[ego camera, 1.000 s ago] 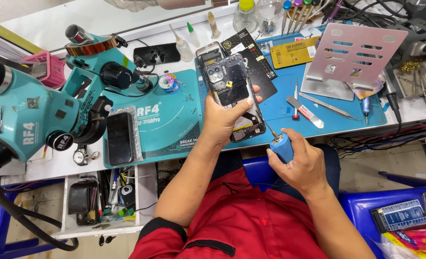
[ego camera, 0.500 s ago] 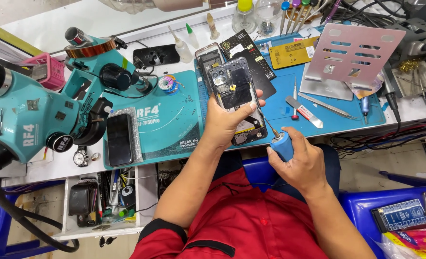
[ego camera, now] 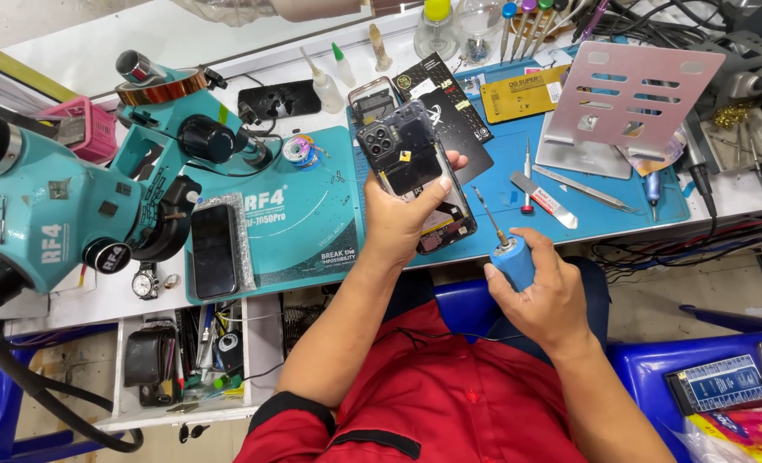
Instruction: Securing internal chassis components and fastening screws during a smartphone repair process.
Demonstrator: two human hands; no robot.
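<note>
left hand gripping a dark smartphone w/ its back cover off, camera block at top left, fingers wrapped round the right edge, thumb side hidden. phone held tilted above the desk, over the seam btwn the teal rubber work mat and the blue silicone mat. under it a second opened phone body w/ boards exposed lies flat on the blue mat.

right hand closed round a blue-handled precision screwdriver, thin metal shaft pointing up-left toward the held phone, tip just beside it, not touching.

on the teal mat: black phone on a foil-backed pad. big teal stereo microscope at left. on the blue mat, right of the hands: red-tipped small screwdriver, white flat pry tool, steel tweezers, perforated grey metal stand. person wears a red shirt.
</note>
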